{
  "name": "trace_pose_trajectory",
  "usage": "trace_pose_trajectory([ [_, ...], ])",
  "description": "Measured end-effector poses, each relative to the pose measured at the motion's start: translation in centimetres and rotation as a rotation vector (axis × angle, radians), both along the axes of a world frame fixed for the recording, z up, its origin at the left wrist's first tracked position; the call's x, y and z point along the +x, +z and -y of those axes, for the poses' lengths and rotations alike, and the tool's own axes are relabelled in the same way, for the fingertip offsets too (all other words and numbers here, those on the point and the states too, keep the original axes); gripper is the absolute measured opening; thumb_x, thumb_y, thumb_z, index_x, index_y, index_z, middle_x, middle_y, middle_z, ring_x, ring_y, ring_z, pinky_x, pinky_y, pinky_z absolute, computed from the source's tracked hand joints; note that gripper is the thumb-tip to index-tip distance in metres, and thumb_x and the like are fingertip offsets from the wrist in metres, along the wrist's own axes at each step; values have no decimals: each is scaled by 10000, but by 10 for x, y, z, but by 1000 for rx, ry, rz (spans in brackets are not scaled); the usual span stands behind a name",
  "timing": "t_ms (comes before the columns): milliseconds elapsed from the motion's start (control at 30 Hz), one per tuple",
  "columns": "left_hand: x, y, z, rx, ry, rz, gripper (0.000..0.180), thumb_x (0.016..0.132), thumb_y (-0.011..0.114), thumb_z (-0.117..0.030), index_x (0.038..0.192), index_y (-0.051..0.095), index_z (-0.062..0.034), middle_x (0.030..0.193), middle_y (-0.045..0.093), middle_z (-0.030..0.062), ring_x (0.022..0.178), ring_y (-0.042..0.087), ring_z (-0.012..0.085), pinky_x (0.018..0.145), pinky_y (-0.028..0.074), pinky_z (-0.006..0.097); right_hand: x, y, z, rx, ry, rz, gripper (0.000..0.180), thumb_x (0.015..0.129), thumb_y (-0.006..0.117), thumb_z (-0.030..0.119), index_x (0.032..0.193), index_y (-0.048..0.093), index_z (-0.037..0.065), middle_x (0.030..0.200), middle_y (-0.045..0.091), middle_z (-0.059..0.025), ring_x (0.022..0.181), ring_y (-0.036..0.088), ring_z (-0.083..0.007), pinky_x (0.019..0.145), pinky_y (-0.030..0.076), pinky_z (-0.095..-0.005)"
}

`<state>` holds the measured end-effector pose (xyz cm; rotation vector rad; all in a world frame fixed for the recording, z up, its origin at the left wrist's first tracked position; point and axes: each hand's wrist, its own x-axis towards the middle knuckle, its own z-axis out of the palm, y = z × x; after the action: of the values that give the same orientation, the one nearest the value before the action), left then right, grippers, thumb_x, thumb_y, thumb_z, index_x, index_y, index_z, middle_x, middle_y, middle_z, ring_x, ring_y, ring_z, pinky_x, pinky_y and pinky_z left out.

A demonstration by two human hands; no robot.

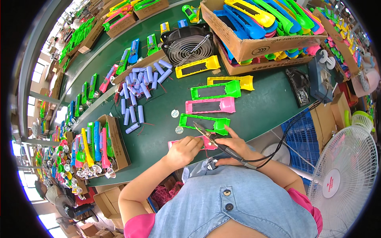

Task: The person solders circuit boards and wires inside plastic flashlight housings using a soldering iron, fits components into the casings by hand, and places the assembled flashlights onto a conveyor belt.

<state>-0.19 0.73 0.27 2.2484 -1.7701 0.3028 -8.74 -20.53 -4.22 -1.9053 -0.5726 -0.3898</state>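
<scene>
At six o'clock, our left hand point(184, 151) bunched its fingers over a shallow pink plastic casing point(206, 143); whether they pinched it, we couldn't tell. Our right hand point(238, 147) was clamped around a black-handled soldering iron point(211, 137). We judged the casing light, stiff, slick, best held by its sides. Beyond, at twelve, lay a bright-green plastic casing point(220, 125); at ten, purple cylindrical cells point(149, 74).

Worn on the head, at left in a side-by-side fisheye pair. Looks steeply down and forward over a denim garment point(206, 202) onto the green bench point(158, 119). Catches left hand point(184, 150) and right hand point(237, 147) from above, fairly near, below centre. Reaches wide, to a white fan point(349, 166) at right; bends straight edges rimward.
</scene>
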Motion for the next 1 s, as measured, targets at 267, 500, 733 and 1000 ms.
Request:
trace_pose_trajectory([
  [267, -14, -17, 1, -178, 154, -77, 320, 598, 613, -46, 914, 629, -2, 927, 580, 78, 803, 562, 197, 641, 494, 281, 8, -14, -24, -33, -16, -78, 553, 719, 675, 61, 1206, 413, 71, 811, 600, -85, 780, 608, -262, 1045, 212, -523],
  [500, -12, -20, 0, -226, 172, -104, 328, 588, 613, -52, 913, 634, -8, 903, 574, 86, 792, 560, 208, 648, 494, 290, 11, 9, -26, 28, -11, -119, 581, 727, 661, 58, 1241, 391, 87, 851, 582, -67, 823, 590, -245, 1055, 160, -538],
  [733, -13, -24, -2, -264, 160, -102, 316, 566, 626, -44, 882, 635, -22, 880, 568, 75, 791, 559, 208, 652, 490, 287, 6, -15, -30, -37, 18, -182, 568, 728, 631, 33, 1241, 391, 82, 912, 594, -86, 857, 598, -239, 1060, 139, -539],
  [1000, -14, -20, -2, -230, 135, -66, 316, 537, 618, -46, 851, 646, -30, 841, 573, 71, 750, 564, 210, 614, 490, 286, 10, 4, -38, 21, -93, -224, 444, 741, 623, -7, 1138, 444, 82, 933, 626, -74, 779, 626, -231, 1065, 210, -489],
])
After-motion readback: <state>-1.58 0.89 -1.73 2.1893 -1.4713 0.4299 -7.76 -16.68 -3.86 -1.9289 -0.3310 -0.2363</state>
